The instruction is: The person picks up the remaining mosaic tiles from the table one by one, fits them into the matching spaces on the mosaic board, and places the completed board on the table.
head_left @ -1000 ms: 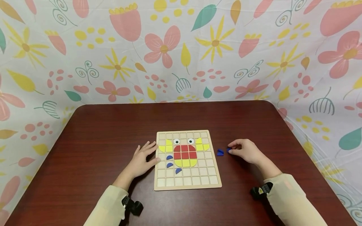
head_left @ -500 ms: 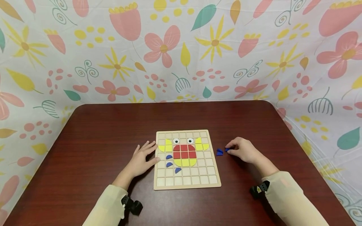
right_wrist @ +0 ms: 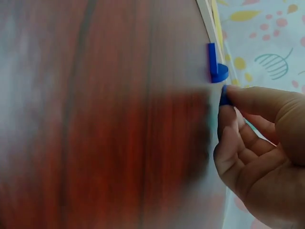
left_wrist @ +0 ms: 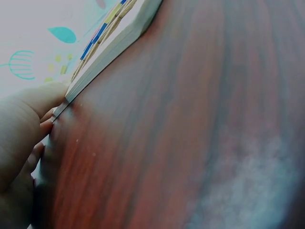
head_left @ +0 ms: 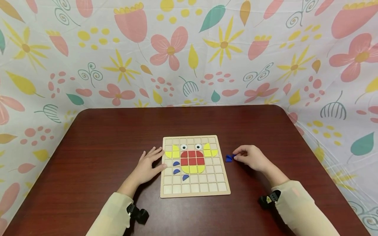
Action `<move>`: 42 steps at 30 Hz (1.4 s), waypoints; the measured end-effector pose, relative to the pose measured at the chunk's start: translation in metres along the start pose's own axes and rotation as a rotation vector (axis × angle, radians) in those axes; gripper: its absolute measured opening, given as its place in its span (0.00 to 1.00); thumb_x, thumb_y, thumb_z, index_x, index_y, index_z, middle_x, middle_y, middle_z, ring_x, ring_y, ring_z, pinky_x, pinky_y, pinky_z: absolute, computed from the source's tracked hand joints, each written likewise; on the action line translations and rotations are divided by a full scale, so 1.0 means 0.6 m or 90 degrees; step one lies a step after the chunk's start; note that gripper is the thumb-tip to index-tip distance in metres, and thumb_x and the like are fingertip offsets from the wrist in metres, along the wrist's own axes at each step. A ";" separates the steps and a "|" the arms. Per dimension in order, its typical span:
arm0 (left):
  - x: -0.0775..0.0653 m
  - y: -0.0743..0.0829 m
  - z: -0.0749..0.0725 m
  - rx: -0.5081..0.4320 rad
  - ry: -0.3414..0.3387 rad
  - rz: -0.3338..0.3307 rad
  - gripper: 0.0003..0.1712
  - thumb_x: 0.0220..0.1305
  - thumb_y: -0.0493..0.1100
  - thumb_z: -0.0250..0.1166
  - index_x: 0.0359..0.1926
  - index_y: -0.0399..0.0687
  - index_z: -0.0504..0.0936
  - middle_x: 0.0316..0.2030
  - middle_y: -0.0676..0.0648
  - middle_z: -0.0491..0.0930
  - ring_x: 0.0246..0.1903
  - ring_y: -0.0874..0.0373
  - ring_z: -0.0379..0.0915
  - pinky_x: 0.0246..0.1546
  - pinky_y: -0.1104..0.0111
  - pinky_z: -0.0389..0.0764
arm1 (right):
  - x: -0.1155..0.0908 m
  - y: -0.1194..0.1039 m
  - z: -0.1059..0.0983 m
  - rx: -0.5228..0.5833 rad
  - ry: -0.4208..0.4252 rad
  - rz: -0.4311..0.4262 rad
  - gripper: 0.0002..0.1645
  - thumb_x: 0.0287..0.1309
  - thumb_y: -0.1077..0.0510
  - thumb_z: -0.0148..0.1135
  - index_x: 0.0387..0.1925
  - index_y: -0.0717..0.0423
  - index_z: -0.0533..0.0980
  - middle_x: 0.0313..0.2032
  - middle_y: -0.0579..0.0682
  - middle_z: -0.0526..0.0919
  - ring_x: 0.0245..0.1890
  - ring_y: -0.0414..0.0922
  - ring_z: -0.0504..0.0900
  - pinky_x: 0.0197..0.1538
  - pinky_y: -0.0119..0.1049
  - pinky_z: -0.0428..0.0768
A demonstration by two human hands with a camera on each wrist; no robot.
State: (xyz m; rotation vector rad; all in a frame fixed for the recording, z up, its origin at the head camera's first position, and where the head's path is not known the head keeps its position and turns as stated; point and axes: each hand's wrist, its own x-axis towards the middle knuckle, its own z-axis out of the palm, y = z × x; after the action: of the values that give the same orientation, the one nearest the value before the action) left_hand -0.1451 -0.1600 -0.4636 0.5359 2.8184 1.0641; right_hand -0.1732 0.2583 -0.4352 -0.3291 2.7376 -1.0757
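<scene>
A wooden grid board [head_left: 195,196] lies on the table, bearing red tiles [head_left: 192,158], yellow tiles [head_left: 193,169], two round eye tiles [head_left: 183,147] and blue half-round tiles [head_left: 176,171] at its lower left. My left hand [head_left: 147,167] rests at the board's left edge, fingers spread, thumb and fingertips touching the rim. Right of the board, my right hand [head_left: 252,158] pinches a small blue tile [right_wrist: 224,96] between thumb and finger; its shape is mostly covered. Just left of those fingertips sit loose blue tiles [head_left: 228,158], one leaning against another in the right wrist view [right_wrist: 218,71].
The dark wooden table [head_left: 118,131] has rounded far corners. A flower-patterned cloth [head_left: 177,82] hangs behind it and along its sides. Black wrist cameras [head_left: 138,213] are strapped over both light sleeves [head_left: 110,214].
My right hand has shifted a little to the left with the blue tile, closer to the loose blue tiles. My left hand stays at the board's edge.
</scene>
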 end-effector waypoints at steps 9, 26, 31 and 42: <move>-0.001 -0.001 0.002 0.003 0.003 0.002 0.36 0.62 0.53 0.63 0.67 0.46 0.66 0.70 0.44 0.60 0.72 0.44 0.46 0.68 0.39 0.37 | -0.006 -0.027 0.018 0.138 -0.025 0.011 0.16 0.57 0.60 0.64 0.44 0.66 0.80 0.34 0.59 0.85 0.28 0.44 0.83 0.30 0.35 0.82; 0.000 -0.003 0.003 0.005 0.008 0.006 0.36 0.61 0.53 0.64 0.67 0.46 0.67 0.70 0.44 0.61 0.72 0.44 0.46 0.68 0.38 0.38 | 0.015 -0.066 0.064 0.133 -0.059 0.007 0.08 0.57 0.61 0.64 0.38 0.62 0.81 0.29 0.54 0.82 0.23 0.44 0.78 0.23 0.35 0.77; 0.000 -0.002 0.002 0.003 0.009 0.008 0.35 0.61 0.52 0.64 0.67 0.46 0.67 0.69 0.44 0.61 0.72 0.44 0.47 0.67 0.38 0.38 | 0.017 -0.074 0.066 0.112 -0.055 0.005 0.07 0.57 0.59 0.65 0.36 0.60 0.81 0.28 0.52 0.82 0.21 0.44 0.76 0.21 0.35 0.75; 0.001 -0.002 0.000 0.007 0.009 0.008 0.36 0.61 0.52 0.64 0.67 0.46 0.67 0.69 0.44 0.61 0.72 0.44 0.46 0.68 0.38 0.38 | 0.030 -0.088 0.076 0.093 -0.067 -0.023 0.04 0.55 0.62 0.65 0.33 0.59 0.82 0.25 0.49 0.82 0.20 0.42 0.76 0.19 0.33 0.74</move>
State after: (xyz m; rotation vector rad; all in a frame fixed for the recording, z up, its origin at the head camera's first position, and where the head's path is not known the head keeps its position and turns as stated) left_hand -0.1462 -0.1604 -0.4643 0.5491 2.8379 1.0601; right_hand -0.1716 0.1862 -0.4331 -0.4024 2.5545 -1.2225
